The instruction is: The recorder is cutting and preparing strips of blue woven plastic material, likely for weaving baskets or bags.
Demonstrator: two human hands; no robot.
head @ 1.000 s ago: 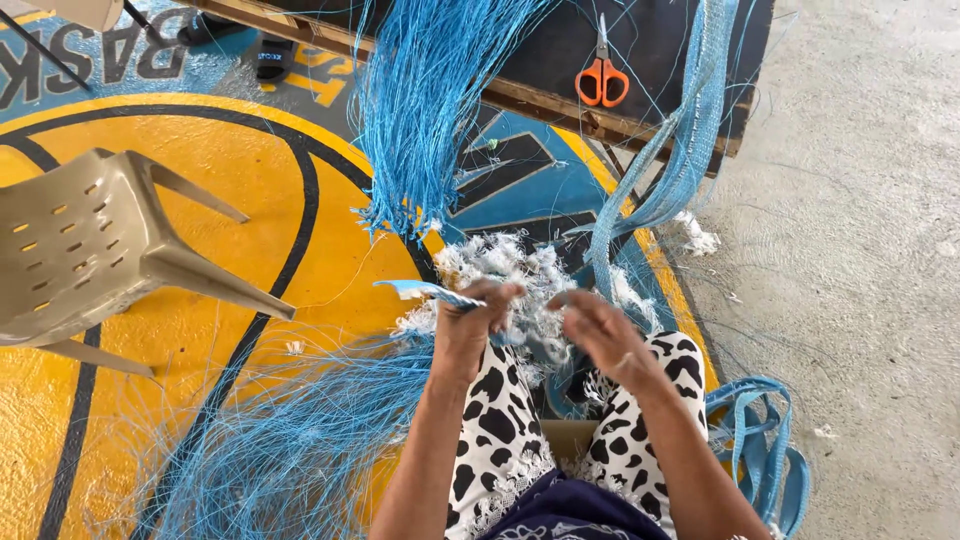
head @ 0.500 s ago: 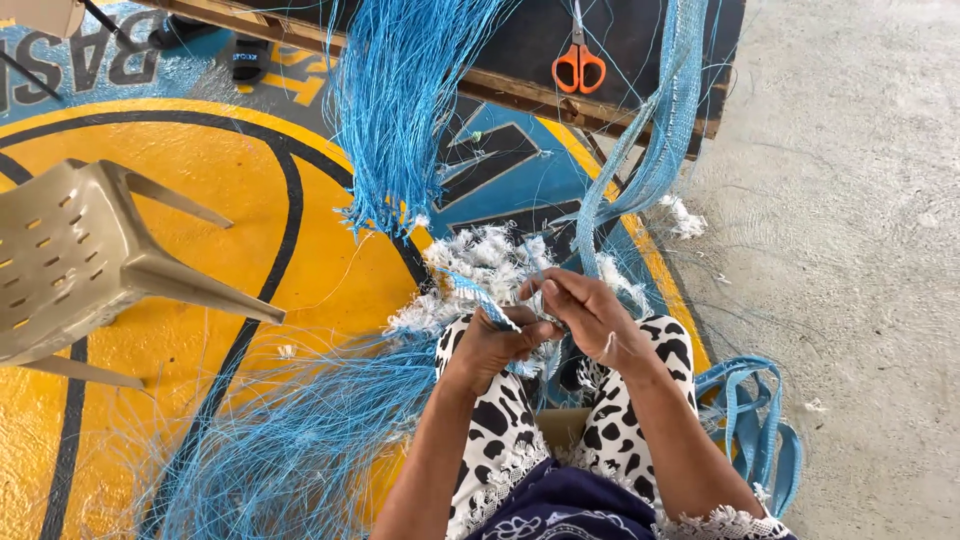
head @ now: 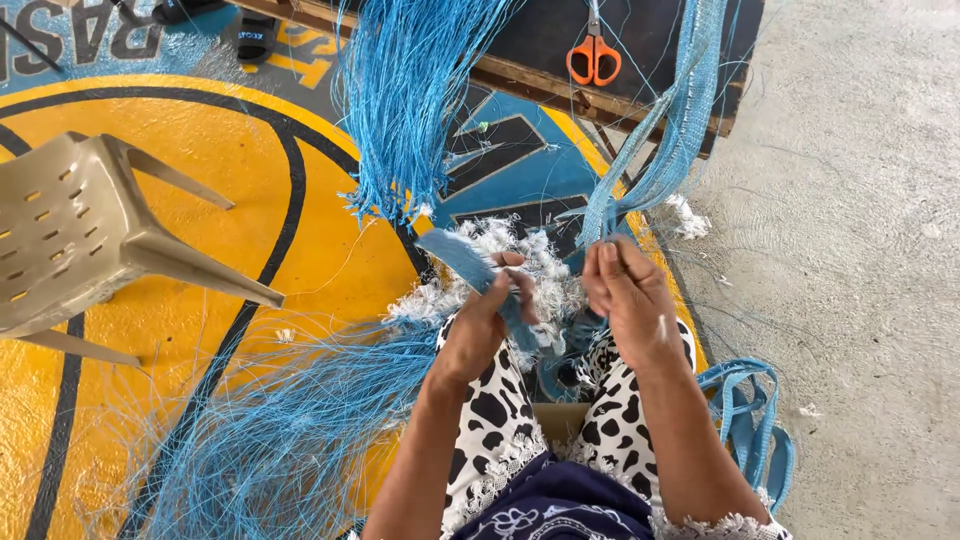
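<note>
Above the lap, a flat blue strip [head: 478,275] is pinched in the left hand [head: 487,325], its long axis slanting up-left, while net strands [head: 655,165] rising up-right are pinched in the nearer right hand [head: 625,300], whose fingertips are hidden by the knuckles.

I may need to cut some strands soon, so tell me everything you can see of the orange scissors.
The orange scissors hang at the top of the view, in front of a dark board. The two looped handles are bright orange plastic and point down; the slim grey metal blades point up and look closed, their tips cut off by the frame edge. What holds them up is out of view. Thin blue strands cross nearby. Neither hand touches them.
</note>
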